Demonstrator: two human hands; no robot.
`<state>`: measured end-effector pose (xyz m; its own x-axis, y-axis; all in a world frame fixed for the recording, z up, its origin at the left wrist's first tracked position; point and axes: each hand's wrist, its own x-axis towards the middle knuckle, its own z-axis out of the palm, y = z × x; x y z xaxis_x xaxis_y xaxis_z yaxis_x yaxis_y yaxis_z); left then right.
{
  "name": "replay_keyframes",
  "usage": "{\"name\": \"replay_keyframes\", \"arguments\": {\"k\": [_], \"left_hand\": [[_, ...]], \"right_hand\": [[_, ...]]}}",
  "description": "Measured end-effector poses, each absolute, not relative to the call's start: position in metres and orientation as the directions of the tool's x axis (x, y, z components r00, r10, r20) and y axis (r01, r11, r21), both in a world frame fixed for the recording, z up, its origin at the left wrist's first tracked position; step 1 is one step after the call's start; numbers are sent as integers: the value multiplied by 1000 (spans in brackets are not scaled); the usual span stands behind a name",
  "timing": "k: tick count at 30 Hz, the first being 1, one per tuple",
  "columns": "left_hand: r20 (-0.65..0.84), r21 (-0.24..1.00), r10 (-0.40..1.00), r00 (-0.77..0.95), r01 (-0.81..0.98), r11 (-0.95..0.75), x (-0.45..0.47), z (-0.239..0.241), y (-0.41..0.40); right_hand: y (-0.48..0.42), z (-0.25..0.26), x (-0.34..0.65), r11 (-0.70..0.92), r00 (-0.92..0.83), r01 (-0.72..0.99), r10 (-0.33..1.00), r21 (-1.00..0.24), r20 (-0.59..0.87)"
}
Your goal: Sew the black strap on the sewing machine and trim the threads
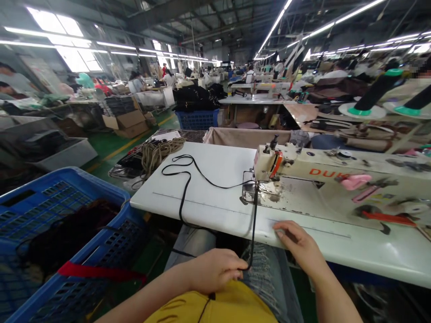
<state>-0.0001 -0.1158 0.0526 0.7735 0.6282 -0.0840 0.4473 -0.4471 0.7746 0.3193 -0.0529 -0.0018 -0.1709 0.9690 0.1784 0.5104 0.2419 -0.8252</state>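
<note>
A thin black strap [253, 224] runs from under the needle of the cream sewing machine [336, 175] down over the front edge of the white table [208, 188]. My left hand [215, 269] is closed in a pinch on the strap's lower end, just below the table edge. My right hand [298, 244] rests at the table's front edge, to the right of the strap, its fingers curled against the surface; nothing shows in them. More of the black strap [185, 179] loops across the table to the left.
A blue plastic crate [60, 251] with dark fabric and a red band stands at my left. A bundle of brown cord [158, 152] lies at the table's far left corner. Other workstations, cardboard boxes, a blue basket [197, 119] and people fill the hall behind.
</note>
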Motion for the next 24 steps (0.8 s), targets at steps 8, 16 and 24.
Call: {"name": "replay_keyframes", "arguments": {"k": [8, 16, 24], "left_hand": [[31, 771, 440, 898, 259, -582, 14, 60, -132], [21, 830, 334, 942, 169, -531, 28, 62, -145], [57, 819, 307, 950, 132, -559, 27, 56, -154]], "right_hand": [[-63, -7, 289, 378, -212, 695, 921, -611, 328], [-75, -12, 266, 488, -304, 769, 848, -414, 435], [-78, -14, 268, 523, -324, 756, 822, -394, 469]]}}
